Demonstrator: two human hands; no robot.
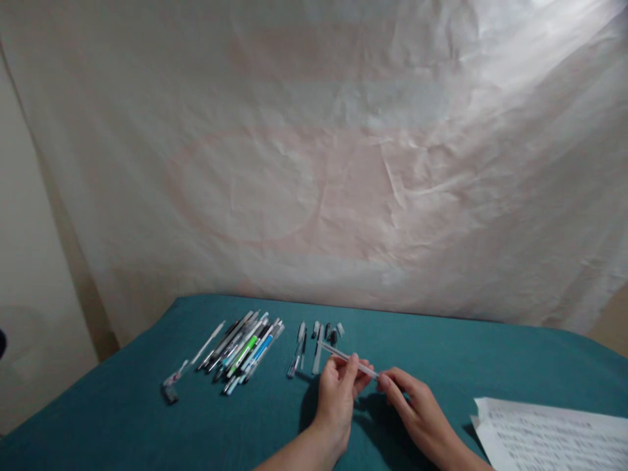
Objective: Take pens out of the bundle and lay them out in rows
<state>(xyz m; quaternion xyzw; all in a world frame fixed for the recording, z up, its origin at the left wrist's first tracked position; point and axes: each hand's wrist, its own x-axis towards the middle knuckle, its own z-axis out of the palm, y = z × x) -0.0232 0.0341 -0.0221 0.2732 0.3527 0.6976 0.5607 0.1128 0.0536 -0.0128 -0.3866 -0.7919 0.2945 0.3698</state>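
Observation:
Both hands hold one slim clear pen (343,357) just above the teal table (441,347). My left hand (338,392) pinches the pen's middle with curled fingers. My right hand (412,402) pinches its near end at the fingertips. The pen's far end points up and left toward a small cluster of pens and caps (316,340). A larger pile of pens (243,350) with green and blue barrels lies to the left of my hands.
A single white pen (209,342) and a small dark piece (170,394) lie left of the pile. Printed sheets of paper (554,435) sit at the table's near right corner. A pale wrinkled sheet (314,163) hangs behind the table.

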